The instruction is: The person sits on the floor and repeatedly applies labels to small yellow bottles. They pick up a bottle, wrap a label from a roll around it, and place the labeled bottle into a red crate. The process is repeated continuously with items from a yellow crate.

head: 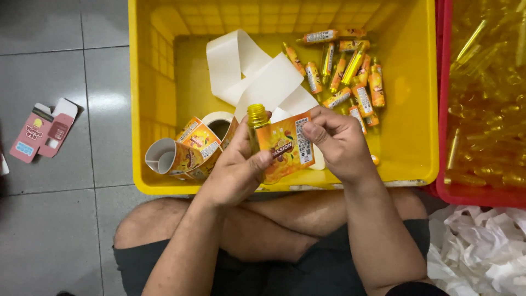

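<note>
Left hand [236, 164] wraps around a small yellow bottle [256, 121], thumb pressed on the orange label [286, 148] that sits partly on the bottle's side. Right hand [334, 141] pinches the label's free right edge between thumb and fingertips. Both hands hover above the near wall of a yellow crate [416, 109], over the person's crossed legs.

Inside the crate lie roughly a dozen labelled bottles [342, 77] in a loose heap at the far right, two rolls of labels [189, 151] at the near left, and one curling strip of white backing paper [246, 71]. The crate's far left corner is bare. A red crate [446, 186] full of unlabelled yellow bottles touches the right side. One pink carton [44, 131] lies flat on the grey tiled floor [49, 241], well apart on the left; crumpled white paper [482, 246] piles up at the lower right.
</note>
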